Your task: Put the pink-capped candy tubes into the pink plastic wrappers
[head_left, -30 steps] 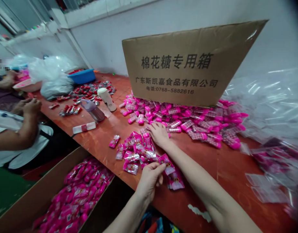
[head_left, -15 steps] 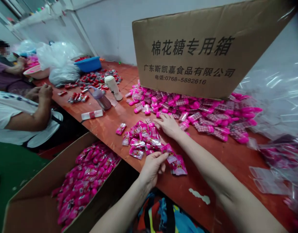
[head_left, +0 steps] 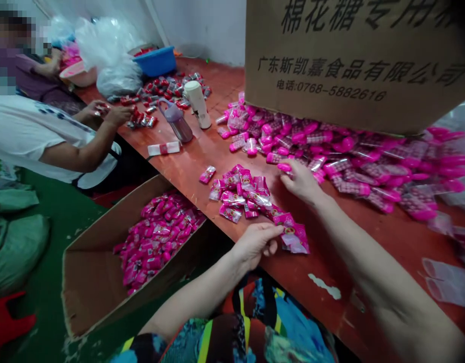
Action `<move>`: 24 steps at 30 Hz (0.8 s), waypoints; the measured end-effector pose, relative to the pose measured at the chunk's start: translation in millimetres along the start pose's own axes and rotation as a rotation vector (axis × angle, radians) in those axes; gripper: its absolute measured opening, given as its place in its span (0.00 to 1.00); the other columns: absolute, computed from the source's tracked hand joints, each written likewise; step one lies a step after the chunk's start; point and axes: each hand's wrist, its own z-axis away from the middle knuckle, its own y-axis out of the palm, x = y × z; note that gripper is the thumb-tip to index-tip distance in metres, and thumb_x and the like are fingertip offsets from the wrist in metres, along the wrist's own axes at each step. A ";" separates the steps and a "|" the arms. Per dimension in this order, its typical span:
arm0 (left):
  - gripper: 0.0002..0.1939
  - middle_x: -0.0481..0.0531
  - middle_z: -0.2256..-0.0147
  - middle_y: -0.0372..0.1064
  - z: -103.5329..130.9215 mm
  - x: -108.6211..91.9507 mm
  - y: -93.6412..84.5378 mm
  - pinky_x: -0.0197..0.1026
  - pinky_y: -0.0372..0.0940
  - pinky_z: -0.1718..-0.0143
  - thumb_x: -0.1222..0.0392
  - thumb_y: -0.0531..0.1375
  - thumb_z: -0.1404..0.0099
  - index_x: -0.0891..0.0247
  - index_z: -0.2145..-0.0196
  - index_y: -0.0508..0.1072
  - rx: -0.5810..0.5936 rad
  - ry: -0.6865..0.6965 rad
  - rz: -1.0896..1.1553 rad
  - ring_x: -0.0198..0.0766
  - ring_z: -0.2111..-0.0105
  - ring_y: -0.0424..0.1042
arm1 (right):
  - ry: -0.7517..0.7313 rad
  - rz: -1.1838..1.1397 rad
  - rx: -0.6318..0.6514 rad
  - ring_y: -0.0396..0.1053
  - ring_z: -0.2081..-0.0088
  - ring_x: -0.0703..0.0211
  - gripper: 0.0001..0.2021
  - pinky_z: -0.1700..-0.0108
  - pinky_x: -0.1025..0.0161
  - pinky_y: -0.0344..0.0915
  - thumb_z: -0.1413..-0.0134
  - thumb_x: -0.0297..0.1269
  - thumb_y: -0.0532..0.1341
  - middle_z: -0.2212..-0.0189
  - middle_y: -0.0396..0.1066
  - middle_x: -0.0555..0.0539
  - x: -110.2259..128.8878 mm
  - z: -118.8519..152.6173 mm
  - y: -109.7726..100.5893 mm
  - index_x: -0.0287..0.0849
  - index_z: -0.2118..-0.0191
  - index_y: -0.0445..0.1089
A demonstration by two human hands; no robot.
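the red table (head_left: 225, 222) runs slantwise under everything. on it a big printed cardboard box (head_left: 331, 75) rests over the back of a broad heap of pink-capped tubes (head_left: 353, 171). below the table's near edge, an open carton (head_left: 92, 282) holds many pink packets (head_left: 157, 237). beside the table, a co-worker in a white top (head_left: 24, 136) handles small red pieces.

nearer the middle, a loose pile of pink sachets (head_left: 243, 191) lies between the tube heap and the table edge, with one sachet (head_left: 207, 174) just apart from it. a purple bottle (head_left: 177, 121) and a white bottle (head_left: 197, 105) stand beyond.

the left hand (head_left: 253, 244) has thumb and forefinger pinched on the flat pink wrappers (head_left: 296, 241), which lie on the table right beside the pile. the right hand (head_left: 304, 184) is half curled at the front of the heap, a small pink piece (head_left: 284, 167) at its fingertips; whether it is gripped, i cannot tell.

to handle these well, i'd judge, pinch the wrappers lightly near one edge so the film doesn't crease or slide, separate just one, and take each tube by its firm cap, lifting it free of its neighbours.
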 end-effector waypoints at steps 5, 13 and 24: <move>0.15 0.46 0.86 0.61 -9.1 -12.6 4.5 0.35 0.41 0.81 0.55 0.69 0.37 0.65 0.75 0.72 -0.029 0.029 0.102 0.27 0.86 0.54 | 0.435 -0.479 -0.183 0.68 0.74 0.57 0.11 0.69 0.61 0.69 0.37 0.49 0.64 0.74 0.70 0.53 51.4 86.1 -43.1 0.48 0.58 0.73; 0.16 0.42 0.80 0.65 -25.0 -15.3 27.6 0.29 0.46 0.86 0.64 0.73 0.40 0.65 0.73 0.69 -0.051 -0.032 0.402 0.23 0.86 0.57 | 0.863 -1.190 -0.256 0.69 0.72 0.57 0.25 0.69 0.60 0.68 0.37 0.57 0.58 0.70 0.75 0.48 121.1 171.9 -44.3 0.45 0.45 0.74; 0.12 0.43 0.80 0.66 -16.4 -6.4 38.9 0.29 0.50 0.86 0.64 0.65 0.29 0.65 0.70 0.69 -0.033 -0.102 0.439 0.24 0.87 0.59 | 0.712 -0.327 -0.522 0.75 0.52 0.48 0.26 0.47 0.47 0.73 0.41 0.49 0.68 0.51 0.77 0.42 129.2 191.0 -3.2 0.47 0.39 0.71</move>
